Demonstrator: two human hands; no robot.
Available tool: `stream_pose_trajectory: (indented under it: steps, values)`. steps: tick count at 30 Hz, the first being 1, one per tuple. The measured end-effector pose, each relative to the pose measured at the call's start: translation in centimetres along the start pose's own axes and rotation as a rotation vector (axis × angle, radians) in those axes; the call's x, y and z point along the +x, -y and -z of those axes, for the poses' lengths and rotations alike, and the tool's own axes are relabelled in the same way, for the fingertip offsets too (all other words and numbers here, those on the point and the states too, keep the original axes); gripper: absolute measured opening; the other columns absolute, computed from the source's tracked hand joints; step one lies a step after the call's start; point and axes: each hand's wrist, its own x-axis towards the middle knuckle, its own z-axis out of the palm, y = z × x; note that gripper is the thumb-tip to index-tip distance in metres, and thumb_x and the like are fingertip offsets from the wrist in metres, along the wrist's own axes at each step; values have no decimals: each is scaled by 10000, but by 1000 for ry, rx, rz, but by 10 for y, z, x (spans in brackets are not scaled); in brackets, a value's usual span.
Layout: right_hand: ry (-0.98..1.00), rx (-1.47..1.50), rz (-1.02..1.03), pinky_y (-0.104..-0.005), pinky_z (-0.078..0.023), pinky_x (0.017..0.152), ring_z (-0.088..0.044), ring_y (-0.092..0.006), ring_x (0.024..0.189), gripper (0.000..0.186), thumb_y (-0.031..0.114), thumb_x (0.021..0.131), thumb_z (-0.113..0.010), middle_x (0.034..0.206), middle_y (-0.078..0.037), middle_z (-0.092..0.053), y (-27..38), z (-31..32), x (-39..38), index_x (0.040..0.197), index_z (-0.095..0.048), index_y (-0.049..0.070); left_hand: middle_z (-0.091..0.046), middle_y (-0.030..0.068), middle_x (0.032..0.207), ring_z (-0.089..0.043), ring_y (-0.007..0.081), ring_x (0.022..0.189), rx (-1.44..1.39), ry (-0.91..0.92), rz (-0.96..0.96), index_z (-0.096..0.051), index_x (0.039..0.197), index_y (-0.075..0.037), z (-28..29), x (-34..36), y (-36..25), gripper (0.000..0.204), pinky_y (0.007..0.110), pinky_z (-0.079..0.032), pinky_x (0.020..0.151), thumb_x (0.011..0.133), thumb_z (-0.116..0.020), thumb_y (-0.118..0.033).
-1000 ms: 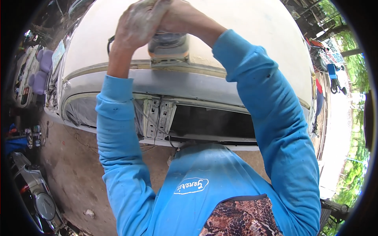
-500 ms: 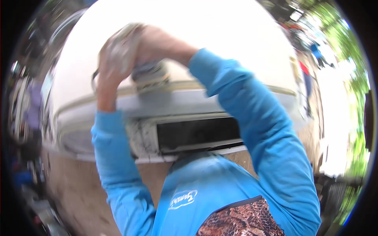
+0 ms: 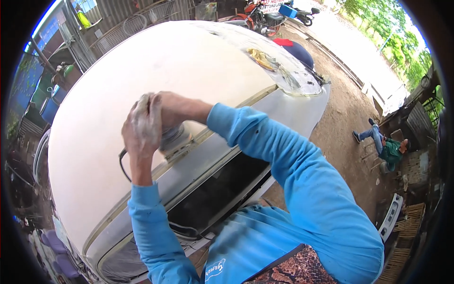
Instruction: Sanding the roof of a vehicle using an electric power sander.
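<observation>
My left hand [image 3: 142, 127], coated in pale dust, is closed over the top of a corded power sander [image 3: 176, 142]. Pressed up against it is my right hand [image 3: 177, 108], wrapped over the same tool, so most of the sander's body is hidden. Its flat pad lies on the cream-white car roof [image 3: 104, 94], close to the edge strip above the grey-primed side. From beside my left wrist a black cord [image 3: 124, 165] loops down. Below the roof edge is a dark window opening [image 3: 217, 187], with my body leaning close to it.
A yellow cloth [image 3: 263, 59] lies toward the roof's far right end, near clear sheeting [image 3: 302, 85]. Beyond stands an orange motorcycle [image 3: 257, 19]. A person in green [image 3: 391, 152] sits at the right, above a loose bumper [image 3: 391, 217]. Purple seats [image 3: 64, 262] are at lower left.
The view has turned, so the car now lies slantwise and more of the yard shows. Both hands stay together on the sander, and the earlier blur is gone.
</observation>
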Motion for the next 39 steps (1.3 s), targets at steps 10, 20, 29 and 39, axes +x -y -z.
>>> stream_pose_trajectory:
  steps: [10, 20, 29, 39]
  values:
    - [-43, 65, -140, -404, -558, 861, -703, -332, 972, 328, 218, 870, -729, 1124, -227, -717, -100, 114, -105, 1114, -689, 3, -728, 260, 1080, -730, 405, 1015, -45, 200, -109, -721, 1199, -37, -97, 52, -111, 708, 465, -574, 922, 1015, -405, -643]
    - [-159, 85, -427, -401, -555, 870, -682, -278, 1015, 461, 217, 864, -762, 1182, -158, -691, -130, 125, -119, 1245, -608, 6, -744, 206, 1091, -734, 331, 1030, -113, 241, -140, -717, 1215, -56, -155, 72, -164, 728, 414, -582, 876, 1003, -388, -670]
    - [-56, 217, -508, -369, -554, 861, -635, -201, 1072, 613, 194, 850, -795, 1228, -95, -631, -92, 121, -116, 1357, -502, 11, -761, 195, 996, -752, 325, 954, -113, 100, -113, -744, 1162, -53, -91, 44, -100, 766, 426, -578, 870, 983, -400, -714]
    - [173, 330, -145, -375, -599, 744, -703, -195, 925, 373, 196, 861, -771, 1025, -135, -718, 30, -19, 34, 1133, -628, -16, -687, 286, 1148, -670, 424, 1087, -8, 85, 58, -677, 1199, 0, 64, -22, 41, 438, 485, -507, 992, 1046, -459, -348]
